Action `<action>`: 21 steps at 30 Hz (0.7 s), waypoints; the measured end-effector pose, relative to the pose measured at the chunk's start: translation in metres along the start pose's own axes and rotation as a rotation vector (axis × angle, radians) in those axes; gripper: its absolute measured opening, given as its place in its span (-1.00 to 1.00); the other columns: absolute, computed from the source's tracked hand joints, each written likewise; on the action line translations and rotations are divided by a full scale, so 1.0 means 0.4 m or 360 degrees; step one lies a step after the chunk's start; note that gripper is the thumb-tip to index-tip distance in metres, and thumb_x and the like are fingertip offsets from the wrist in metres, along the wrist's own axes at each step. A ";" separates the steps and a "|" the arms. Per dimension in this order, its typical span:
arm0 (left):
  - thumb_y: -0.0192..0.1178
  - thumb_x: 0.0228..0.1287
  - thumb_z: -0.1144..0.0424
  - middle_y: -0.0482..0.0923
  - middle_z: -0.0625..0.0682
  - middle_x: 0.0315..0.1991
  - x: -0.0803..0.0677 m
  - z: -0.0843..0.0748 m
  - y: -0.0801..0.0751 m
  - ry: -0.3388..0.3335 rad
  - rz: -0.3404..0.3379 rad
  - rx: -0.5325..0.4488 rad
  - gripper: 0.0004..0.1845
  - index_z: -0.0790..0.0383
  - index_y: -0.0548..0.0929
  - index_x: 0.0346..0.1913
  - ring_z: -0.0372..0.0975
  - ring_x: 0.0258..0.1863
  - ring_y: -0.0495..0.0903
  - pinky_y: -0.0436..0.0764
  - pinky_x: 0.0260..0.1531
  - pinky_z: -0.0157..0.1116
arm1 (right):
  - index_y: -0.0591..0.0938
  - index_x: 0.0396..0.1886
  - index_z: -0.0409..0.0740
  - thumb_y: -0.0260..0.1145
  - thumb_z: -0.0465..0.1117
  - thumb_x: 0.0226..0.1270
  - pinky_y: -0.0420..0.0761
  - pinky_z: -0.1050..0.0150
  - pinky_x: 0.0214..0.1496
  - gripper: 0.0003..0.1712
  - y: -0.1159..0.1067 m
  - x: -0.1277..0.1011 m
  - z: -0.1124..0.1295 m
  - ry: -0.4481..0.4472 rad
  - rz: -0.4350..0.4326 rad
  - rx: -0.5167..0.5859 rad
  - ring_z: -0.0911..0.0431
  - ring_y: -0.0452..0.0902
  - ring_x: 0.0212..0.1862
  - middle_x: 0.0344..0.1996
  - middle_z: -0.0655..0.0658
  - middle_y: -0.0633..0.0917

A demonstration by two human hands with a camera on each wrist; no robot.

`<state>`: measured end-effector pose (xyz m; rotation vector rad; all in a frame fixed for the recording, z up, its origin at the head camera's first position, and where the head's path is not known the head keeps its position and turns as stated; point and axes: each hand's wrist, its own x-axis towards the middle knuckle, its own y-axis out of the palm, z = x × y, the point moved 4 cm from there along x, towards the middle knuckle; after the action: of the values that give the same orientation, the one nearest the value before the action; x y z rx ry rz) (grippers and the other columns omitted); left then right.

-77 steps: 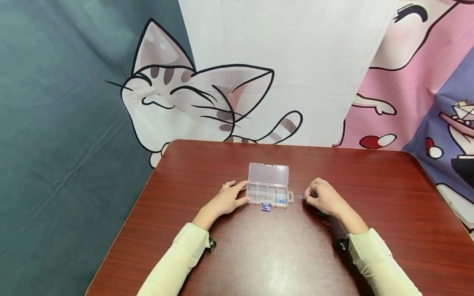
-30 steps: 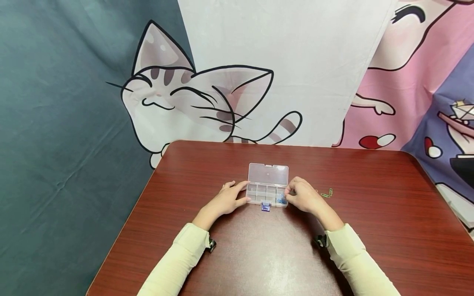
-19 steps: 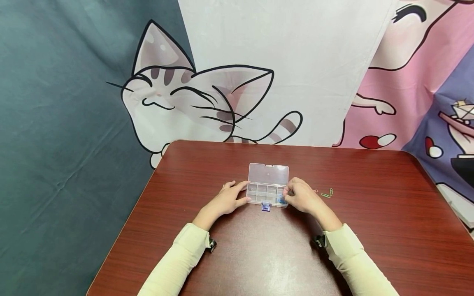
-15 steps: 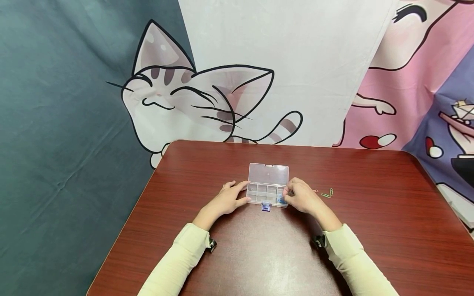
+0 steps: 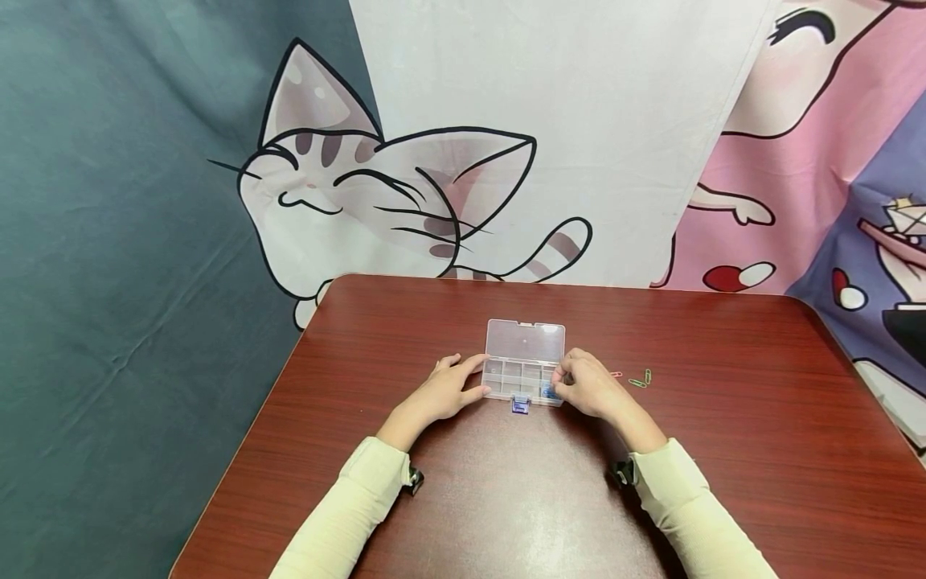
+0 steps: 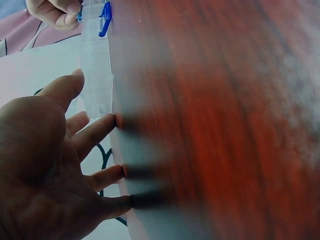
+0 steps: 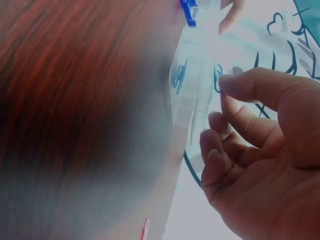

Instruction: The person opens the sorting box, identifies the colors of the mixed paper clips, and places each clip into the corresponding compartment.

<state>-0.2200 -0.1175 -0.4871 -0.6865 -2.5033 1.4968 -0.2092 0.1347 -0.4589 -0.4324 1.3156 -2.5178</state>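
A clear plastic compartment box stands with its lid raised at the back and a blue latch hanging in front. Between thumb and forefinger my right hand pinches a blue paper clip, held above the box's right end in the right wrist view. More blue paper clips lie inside the front right compartment. My left hand is at the box's left end, thumb and fingers spread, with fingertips touching the table in the left wrist view.
To the right of the box lie a pinkish-red paper clip and two green paper clips, one flat and one pointing away. The brown table ends at a printed cloth behind.
My right hand has come left from the table with the blue paper clip to above the box's right compartments, and has barely moved since. The left hand has stayed put.
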 end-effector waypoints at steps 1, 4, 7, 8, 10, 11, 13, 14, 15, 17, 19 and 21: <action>0.17 0.48 -0.09 0.46 0.13 0.39 0.000 0.000 0.000 -0.0002 0.0001 0.0000 -0.37 -0.07 0.32 0.52 0.18 0.52 0.14 0.04 0.49 0.21 | 0.63 -0.59 -0.05 0.39 -0.38 0.07 0.48 0.08 -0.08 -0.83 0.000 0.000 0.000 -0.0001 0.0000 0.0000 0.02 0.47 -0.22 -0.38 -0.03 0.55; 0.17 0.48 -0.09 0.46 0.12 0.39 0.000 0.000 0.000 -0.0002 0.0000 -0.0008 -0.37 -0.07 0.32 0.52 0.18 0.52 0.14 0.04 0.49 0.21 | 0.63 -0.58 -0.05 0.39 -0.37 0.08 0.48 0.09 -0.09 -0.83 0.002 0.001 0.000 0.0000 0.0007 0.0000 0.03 0.46 -0.23 -0.38 -0.03 0.54; 0.17 0.48 -0.09 0.47 0.13 0.39 0.000 0.000 -0.001 -0.0002 -0.0006 -0.0011 -0.37 -0.07 0.33 0.52 0.18 0.52 0.14 0.05 0.48 0.21 | 0.63 -0.58 -0.05 0.39 -0.38 0.09 0.48 0.09 -0.09 -0.83 0.002 0.001 0.000 0.0009 0.0014 -0.0001 0.03 0.45 -0.23 -0.38 -0.03 0.54; 0.17 0.48 -0.09 0.47 0.13 0.39 0.000 0.000 -0.001 -0.0002 -0.0006 -0.0012 -0.37 -0.07 0.33 0.52 0.17 0.52 0.14 0.05 0.48 0.21 | 0.63 -0.57 -0.05 0.39 -0.38 0.09 0.47 0.09 -0.09 -0.83 0.002 0.001 0.000 0.0012 0.0017 -0.0001 0.03 0.45 -0.23 -0.38 -0.03 0.54; 0.17 0.48 -0.09 0.47 0.13 0.39 0.000 0.001 0.000 -0.0005 -0.0008 -0.0012 -0.37 -0.07 0.33 0.52 0.17 0.52 0.14 0.06 0.48 0.21 | 0.63 -0.57 -0.05 0.39 -0.38 0.09 0.47 0.09 -0.08 -0.83 0.003 0.001 0.000 0.0016 0.0017 -0.0002 0.03 0.45 -0.23 -0.38 -0.03 0.54; 0.17 0.48 -0.09 0.47 0.13 0.39 0.001 0.002 0.001 -0.0006 -0.0008 -0.0010 -0.37 -0.08 0.33 0.52 0.17 0.52 0.14 0.06 0.48 0.21 | 0.63 -0.58 -0.05 0.39 -0.38 0.09 0.47 0.09 -0.08 -0.83 0.003 0.002 0.000 0.0017 0.0015 -0.0001 0.02 0.45 -0.23 -0.38 -0.03 0.54; 0.17 0.48 -0.09 0.46 0.12 0.39 0.001 0.003 0.001 -0.0009 -0.0008 -0.0011 -0.37 -0.08 0.32 0.52 0.16 0.53 0.14 0.07 0.48 0.21 | 0.63 -0.58 -0.05 0.39 -0.38 0.09 0.47 0.08 -0.08 -0.83 0.003 0.002 0.000 0.0015 0.0008 -0.0002 0.02 0.46 -0.23 -0.39 -0.03 0.54; 0.17 0.48 -0.09 0.46 0.12 0.39 0.001 0.003 0.001 -0.0010 -0.0008 -0.0012 -0.37 -0.09 0.32 0.52 0.16 0.53 0.13 0.07 0.48 0.22 | 0.63 -0.58 -0.05 0.39 -0.37 0.08 0.48 0.08 -0.08 -0.83 0.003 0.002 -0.001 0.0013 0.0004 -0.0003 0.02 0.46 -0.23 -0.39 -0.03 0.54; 0.17 0.48 -0.09 0.46 0.12 0.39 0.000 0.003 0.001 -0.0011 -0.0009 -0.0014 -0.37 -0.09 0.32 0.52 0.16 0.53 0.13 0.08 0.47 0.22 | 0.63 -0.59 -0.05 0.39 -0.38 0.08 0.48 0.08 -0.08 -0.83 0.003 0.002 -0.001 0.0013 -0.0001 -0.0004 0.02 0.46 -0.23 -0.39 -0.03 0.54; 0.17 0.47 -0.10 0.46 0.11 0.40 0.000 0.004 0.001 -0.0016 -0.0009 -0.0020 -0.37 -0.10 0.32 0.52 0.16 0.53 0.13 0.11 0.46 0.22 | 0.63 -0.59 -0.05 0.39 -0.38 0.07 0.47 0.08 -0.09 -0.83 0.003 0.002 -0.001 0.0014 -0.0008 -0.0006 0.02 0.46 -0.23 -0.40 -0.03 0.53; 0.17 0.47 -0.11 0.46 0.09 0.40 0.000 0.005 0.001 -0.0022 -0.0009 -0.0023 -0.37 -0.11 0.32 0.52 0.16 0.53 0.13 0.14 0.45 0.23 | 0.63 -0.59 -0.04 0.39 -0.37 0.07 0.47 0.08 -0.08 -0.83 0.004 0.002 -0.001 0.0022 -0.0011 -0.0007 0.02 0.46 -0.23 -0.39 -0.02 0.53; 0.17 0.47 -0.11 0.46 0.09 0.40 0.001 0.006 0.002 -0.0026 -0.0009 -0.0028 -0.37 -0.11 0.33 0.52 0.15 0.53 0.13 0.16 0.44 0.23 | 0.63 -0.59 -0.04 0.39 -0.37 0.07 0.47 0.08 -0.08 -0.83 0.005 0.002 -0.002 0.0034 -0.0011 -0.0008 0.01 0.45 -0.22 -0.39 -0.03 0.53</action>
<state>-0.2208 -0.1190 -0.4891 -0.6721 -2.5313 1.4862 -0.2101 0.1339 -0.4609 -0.4125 1.3303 -2.5321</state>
